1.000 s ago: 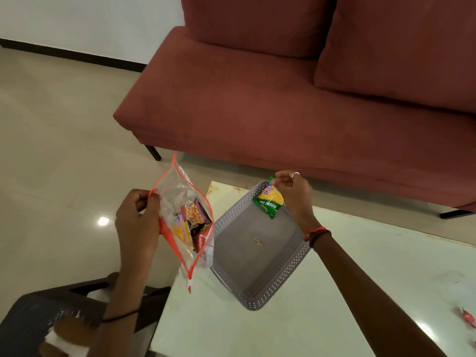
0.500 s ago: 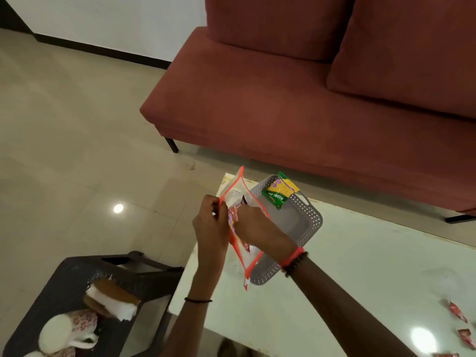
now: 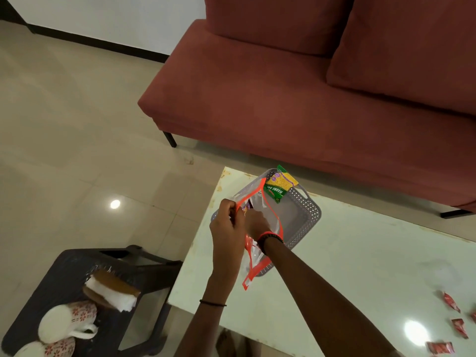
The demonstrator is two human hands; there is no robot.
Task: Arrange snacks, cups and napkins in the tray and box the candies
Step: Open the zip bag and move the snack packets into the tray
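A grey perforated tray (image 3: 310, 211) sits at the far left corner of the white table (image 3: 347, 274). A green and yellow snack packet (image 3: 279, 183) leans on the tray's far rim. My left hand (image 3: 226, 228) grips the orange-edged mouth of a clear zip bag (image 3: 268, 210) held over the tray. My right hand (image 3: 256, 222) reaches inside that bag among the snack packets; its fingers are hidden by the plastic. Several red candies (image 3: 456, 323) lie at the table's right edge.
A dark stool (image 3: 59, 276) at lower left carries white floral cups (image 3: 67, 323) and a napkin stack (image 3: 110, 292). A red sofa (image 3: 296, 99) stands just beyond the table. Beige tiled floor spreads to the left.
A second ago my right hand held the green packet over the tray; the packet now rests on the tray's far rim and that hand has gone into the bag. The view shifted left.
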